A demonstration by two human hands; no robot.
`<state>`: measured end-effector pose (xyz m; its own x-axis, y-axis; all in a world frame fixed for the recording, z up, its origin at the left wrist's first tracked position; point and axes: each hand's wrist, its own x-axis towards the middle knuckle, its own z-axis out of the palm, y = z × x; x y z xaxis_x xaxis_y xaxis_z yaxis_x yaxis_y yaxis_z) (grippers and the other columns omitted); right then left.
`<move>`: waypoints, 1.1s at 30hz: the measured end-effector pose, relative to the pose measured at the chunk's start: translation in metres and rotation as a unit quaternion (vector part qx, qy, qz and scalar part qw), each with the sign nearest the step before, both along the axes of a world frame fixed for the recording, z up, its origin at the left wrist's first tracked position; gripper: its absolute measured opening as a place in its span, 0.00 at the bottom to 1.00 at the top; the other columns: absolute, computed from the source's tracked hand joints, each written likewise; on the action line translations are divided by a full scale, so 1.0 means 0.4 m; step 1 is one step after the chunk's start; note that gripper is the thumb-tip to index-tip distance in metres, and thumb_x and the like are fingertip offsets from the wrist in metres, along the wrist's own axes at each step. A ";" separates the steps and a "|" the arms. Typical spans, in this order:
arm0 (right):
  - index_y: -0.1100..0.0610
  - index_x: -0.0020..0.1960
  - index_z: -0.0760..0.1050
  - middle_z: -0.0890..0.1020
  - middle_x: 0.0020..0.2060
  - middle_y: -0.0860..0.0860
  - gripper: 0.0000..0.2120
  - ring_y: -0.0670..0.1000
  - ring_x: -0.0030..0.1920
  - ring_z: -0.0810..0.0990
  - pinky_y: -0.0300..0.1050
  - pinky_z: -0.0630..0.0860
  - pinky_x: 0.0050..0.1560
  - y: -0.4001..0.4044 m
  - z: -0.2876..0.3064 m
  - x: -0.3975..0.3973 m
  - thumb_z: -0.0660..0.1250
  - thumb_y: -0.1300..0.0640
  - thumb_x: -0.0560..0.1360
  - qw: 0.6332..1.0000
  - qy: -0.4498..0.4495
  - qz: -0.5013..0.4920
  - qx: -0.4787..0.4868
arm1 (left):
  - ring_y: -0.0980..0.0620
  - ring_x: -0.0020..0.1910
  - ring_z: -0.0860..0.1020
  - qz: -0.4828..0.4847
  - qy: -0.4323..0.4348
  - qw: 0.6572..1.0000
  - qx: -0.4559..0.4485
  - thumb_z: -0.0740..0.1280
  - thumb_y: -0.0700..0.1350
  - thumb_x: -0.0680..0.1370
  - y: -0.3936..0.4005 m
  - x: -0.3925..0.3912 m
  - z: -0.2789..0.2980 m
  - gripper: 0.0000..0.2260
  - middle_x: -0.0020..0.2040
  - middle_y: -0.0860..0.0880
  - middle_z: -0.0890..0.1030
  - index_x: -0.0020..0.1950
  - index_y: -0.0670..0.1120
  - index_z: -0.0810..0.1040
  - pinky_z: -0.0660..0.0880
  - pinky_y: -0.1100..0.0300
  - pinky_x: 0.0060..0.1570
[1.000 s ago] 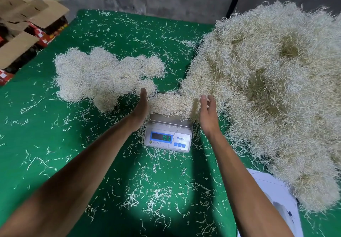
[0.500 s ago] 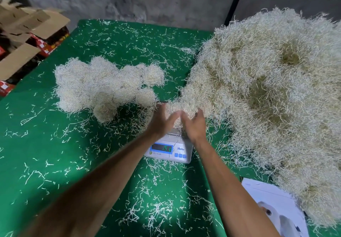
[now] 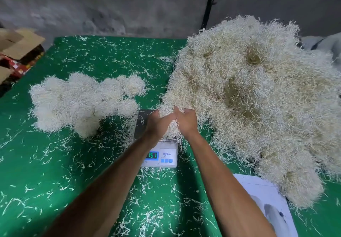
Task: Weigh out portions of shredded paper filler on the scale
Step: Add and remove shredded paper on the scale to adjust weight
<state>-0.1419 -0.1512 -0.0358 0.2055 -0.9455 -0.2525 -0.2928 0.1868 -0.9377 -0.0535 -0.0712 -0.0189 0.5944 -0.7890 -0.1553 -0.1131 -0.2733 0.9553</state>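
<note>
A small white digital scale [image 3: 162,156] sits on the green table, its blue display lit with green digits. Over its platform both hands squeeze one clump of shredded paper filler [image 3: 173,128] between them. My left hand [image 3: 157,124] grips the clump from the left, my right hand [image 3: 185,120] from the right, fingers curled into it. A huge heap of cream filler [image 3: 258,96] fills the right side, touching the clump's far end. A cluster of rounded filler portions [image 3: 81,100] lies to the left of the scale.
Loose paper strands litter the green table cover [image 3: 55,172]. Cardboard boxes [image 3: 16,52] stand off the far left edge. A white printed sheet [image 3: 267,199] lies at the near right, partly under the heap. A grey wall rises behind.
My hands came together from either side of the scale and closed round the filler on it, bunching it into one clump. The camera view tilted slightly downward.
</note>
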 end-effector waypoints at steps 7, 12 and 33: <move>0.53 0.29 0.64 0.66 0.23 0.43 0.24 0.46 0.27 0.70 0.44 0.72 0.35 -0.062 0.004 0.012 0.73 0.64 0.75 0.997 0.055 0.029 -0.035 | 0.54 0.43 0.76 0.081 0.145 0.985 0.036 0.79 0.57 0.69 -0.029 -0.063 0.045 0.34 0.53 0.50 0.77 0.68 0.41 0.73 0.71 0.64 0.35; 0.55 0.31 0.68 0.68 0.25 0.46 0.20 0.46 0.25 0.67 0.40 0.68 0.29 -0.113 0.069 0.016 0.74 0.58 0.77 0.989 0.103 0.045 -0.093 | 0.43 0.69 0.72 0.083 0.118 0.988 0.048 0.75 0.65 0.69 -0.065 -0.078 0.090 0.50 0.77 0.42 0.66 0.82 0.46 0.56 0.68 0.61 0.45; 0.58 0.44 0.71 0.71 0.39 0.50 0.08 0.48 0.38 0.67 0.43 0.70 0.40 -0.174 0.160 0.162 0.63 0.66 0.81 0.916 0.313 0.158 -0.197 | 0.49 0.58 0.80 -0.005 -0.227 0.969 0.100 0.72 0.61 0.75 -0.093 0.076 0.173 0.37 0.73 0.42 0.74 0.77 0.42 0.66 0.75 0.61 0.55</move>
